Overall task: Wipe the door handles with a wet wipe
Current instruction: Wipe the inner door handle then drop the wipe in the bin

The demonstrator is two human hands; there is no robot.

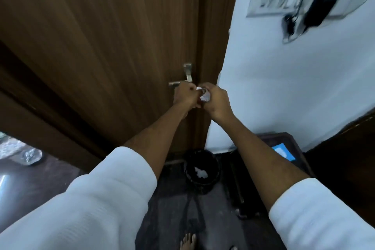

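A silver lever door handle [176, 82] sits on the brown wooden door [101, 46], with its plate running up above it. Just below and to the right of the handle, my left hand [185, 95] and my right hand [216, 100] meet. Between them is a small white wet wipe [204, 97], crumpled, and both hands pinch it. The fingers hide most of the wipe. Neither hand touches the lever itself as far as I can see.
A black waste bin [202, 172] with white wipes inside stands on the dark floor by the door's foot. A dark stool [284, 144] with a blue wipe pack [283, 151] is at right. A switch panel with a black plug [318, 9] hangs on the white wall. My bare foot [187, 241] shows below.
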